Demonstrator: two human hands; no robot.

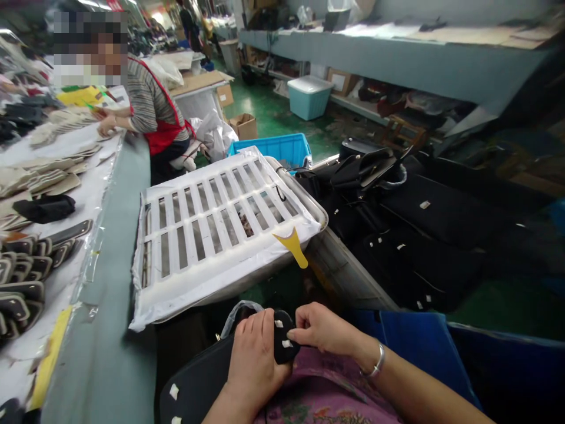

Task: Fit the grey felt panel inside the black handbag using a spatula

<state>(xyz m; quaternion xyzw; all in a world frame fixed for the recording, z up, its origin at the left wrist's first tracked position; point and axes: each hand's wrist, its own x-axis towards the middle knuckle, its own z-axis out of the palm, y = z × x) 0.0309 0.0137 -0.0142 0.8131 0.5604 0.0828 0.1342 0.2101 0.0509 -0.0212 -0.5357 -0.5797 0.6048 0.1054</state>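
A black bag (200, 377) with small white tabs lies across my lap, at the bottom of the view. My left hand (253, 347) is closed over it, fingers wrapped across its top near the rounded end. At that end, two white tabs (278, 324) show on the black surface. My right hand (324, 330) is closed in a pinch, its thumb tip against the edge beside the lower tab; what lies between the fingers is hidden. A clear plastic loop (241, 309) rises behind my left hand, near a small gold-coloured metal part.
Ahead stands a white slatted rack (212, 235) with a yellow tool (293, 247) on its near edge. Black bags (424, 235) are piled at right. At left, a table (117, 282) bears stacked pieces; a co-worker in a red apron (161, 138) leans over it. A blue crate (273, 144) sits beyond.
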